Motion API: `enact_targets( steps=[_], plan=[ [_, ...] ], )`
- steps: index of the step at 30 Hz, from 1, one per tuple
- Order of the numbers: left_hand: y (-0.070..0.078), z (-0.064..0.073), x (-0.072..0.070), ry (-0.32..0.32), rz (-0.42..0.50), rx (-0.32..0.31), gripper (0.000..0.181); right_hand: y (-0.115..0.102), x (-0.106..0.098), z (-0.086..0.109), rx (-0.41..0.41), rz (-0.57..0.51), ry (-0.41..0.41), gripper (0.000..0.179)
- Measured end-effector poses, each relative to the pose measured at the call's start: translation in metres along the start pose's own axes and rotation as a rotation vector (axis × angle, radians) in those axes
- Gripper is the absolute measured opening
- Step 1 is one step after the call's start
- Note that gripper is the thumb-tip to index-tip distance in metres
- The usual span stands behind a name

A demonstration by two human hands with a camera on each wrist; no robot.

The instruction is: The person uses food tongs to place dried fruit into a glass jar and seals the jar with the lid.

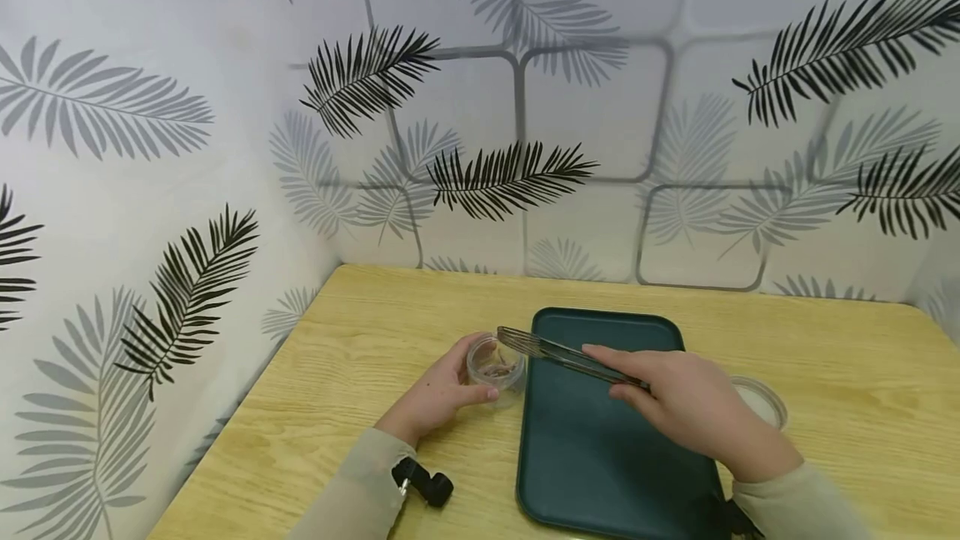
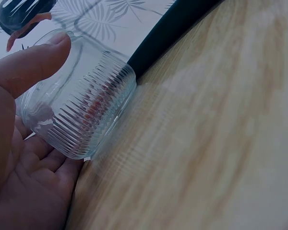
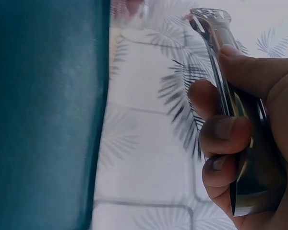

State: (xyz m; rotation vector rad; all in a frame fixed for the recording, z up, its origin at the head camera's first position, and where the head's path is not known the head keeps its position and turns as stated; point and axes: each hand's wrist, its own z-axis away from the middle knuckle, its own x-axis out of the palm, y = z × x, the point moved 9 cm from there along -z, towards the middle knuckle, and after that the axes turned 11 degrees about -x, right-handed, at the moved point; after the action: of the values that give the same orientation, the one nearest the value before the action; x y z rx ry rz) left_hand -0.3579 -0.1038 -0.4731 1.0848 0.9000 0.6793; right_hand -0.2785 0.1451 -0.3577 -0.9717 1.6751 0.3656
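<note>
My left hand (image 1: 438,394) holds a small clear jar (image 1: 508,394) with ribbed glass sides, upright on the table just left of the tray. Thumb and fingers go round it, and reddish-brown bits (image 2: 93,105) show through its wall. In my right hand (image 1: 693,402) is a pair of metal tongs (image 3: 257,167), gripped along the handles with the slotted heads pointing left over the jar's rim. A thin reddish strip (image 2: 29,29) hangs from the tong heads in the left wrist view. What it is, I cannot tell.
A dark green rectangular tray (image 1: 592,465) lies under the right hand and tongs. To its right, partly behind that hand, is a round clear lid or dish (image 1: 776,411). The wooden table (image 1: 360,315) meets a leaf-patterned wall covering (image 1: 472,107) at the back.
</note>
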Motion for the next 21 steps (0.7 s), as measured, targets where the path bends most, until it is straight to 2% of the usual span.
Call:
enact_targets(
  steps=[7,11,21],
  plan=[
    [-0.001,0.000,-0.001,-0.003,0.006,-0.007,0.081,0.002,0.009,0.002,0.019,-0.016,0.009,0.064],
    [0.002,0.000,-0.003,0.000,-0.002,0.018,0.080,0.005,0.009,0.001,0.026,-0.026,0.015,0.066],
    [-0.001,0.001,0.000,0.005,-0.018,0.014,0.082,0.005,0.012,0.005,0.048,-0.019,-0.029,0.061]
  ],
)
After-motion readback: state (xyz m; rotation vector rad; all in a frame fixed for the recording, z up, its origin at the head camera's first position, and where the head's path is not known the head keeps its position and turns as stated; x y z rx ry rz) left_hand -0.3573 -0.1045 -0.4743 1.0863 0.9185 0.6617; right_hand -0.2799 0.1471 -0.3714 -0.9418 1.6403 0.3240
